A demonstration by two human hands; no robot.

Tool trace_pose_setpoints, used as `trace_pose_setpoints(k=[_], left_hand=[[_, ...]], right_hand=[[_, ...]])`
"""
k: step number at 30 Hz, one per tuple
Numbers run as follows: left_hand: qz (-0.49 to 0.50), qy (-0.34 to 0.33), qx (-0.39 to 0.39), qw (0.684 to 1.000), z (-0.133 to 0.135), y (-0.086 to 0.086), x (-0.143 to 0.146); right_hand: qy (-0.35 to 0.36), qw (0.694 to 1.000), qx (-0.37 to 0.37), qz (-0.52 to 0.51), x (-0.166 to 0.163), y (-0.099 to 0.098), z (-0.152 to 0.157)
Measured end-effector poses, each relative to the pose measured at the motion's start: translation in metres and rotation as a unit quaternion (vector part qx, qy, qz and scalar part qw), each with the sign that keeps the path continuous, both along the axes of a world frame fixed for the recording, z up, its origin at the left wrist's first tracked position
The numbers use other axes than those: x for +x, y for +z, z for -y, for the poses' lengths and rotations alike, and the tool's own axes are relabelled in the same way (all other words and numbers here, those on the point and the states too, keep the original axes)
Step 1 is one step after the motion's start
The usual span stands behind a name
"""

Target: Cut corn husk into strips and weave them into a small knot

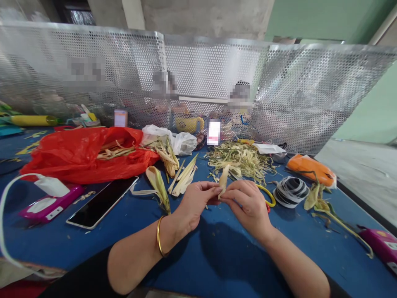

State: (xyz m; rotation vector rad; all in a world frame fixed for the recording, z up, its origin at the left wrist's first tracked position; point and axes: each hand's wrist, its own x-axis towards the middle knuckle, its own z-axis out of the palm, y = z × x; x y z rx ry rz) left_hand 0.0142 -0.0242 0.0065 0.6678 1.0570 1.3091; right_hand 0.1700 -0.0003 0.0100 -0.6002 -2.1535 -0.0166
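Note:
Between my two hands a pale strip of corn husk (pixel 223 180) stands upright, pinched near its lower end. My left hand (pixel 198 203), with a gold bangle at the wrist, is closed on it with thumb and fingers. From the other side, my right hand (pixel 248 203) pinches the same strip at its base. Left of my left hand lie cut husk pieces (pixel 186 178) and a greenish corn husk (pixel 159 184). Beyond my right hand is a heap of shredded husk (pixel 240 159). Yellow-handled scissors (pixel 269 194) lie partly hidden behind my right hand.
A red plastic bag (pixel 83 153) with husks, a phone (pixel 102 203) and a purple power strip (pixel 52 203) with a charger are on the left. A wire coil (pixel 290 192), an orange packet (pixel 312 170) and another purple power strip (pixel 380 246) are right. A perforated metal screen (pixel 211 70) stands behind.

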Motion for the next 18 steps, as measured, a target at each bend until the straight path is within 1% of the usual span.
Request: trace_pose_setpoints(k=[2,5,10,12,16,18], left_hand=[[-0.008,0.009,0.005,1.000,0.0001,-0.0007,0.0006],[-0.003,0.002,0.000,1.000,0.0004,-0.0008,0.0008],[0.030,-0.036,-0.014,0.999,0.0012,0.0023,0.0004],[0.023,-0.040,-0.015,0.999,0.0015,0.0025,0.0002],[-0.023,-0.020,-0.008,1.000,0.0014,-0.0004,-0.0001],[-0.032,-0.009,-0.003,0.999,0.0008,-0.0022,-0.0002]], right_hand=[[-0.006,1.000,-0.017,-0.006,0.0000,-0.0006,-0.0001],[-0.009,1.000,-0.024,-0.004,0.0000,-0.0009,0.0001],[-0.011,1.000,0.001,0.023,0.0001,-0.0006,0.0013],[-0.010,1.000,0.006,0.029,-0.0003,-0.0001,0.0019],[-0.004,1.000,0.008,0.029,-0.0021,0.0004,0.0031],[0.001,1.000,-0.006,0.026,-0.0027,-0.0008,0.0033]])
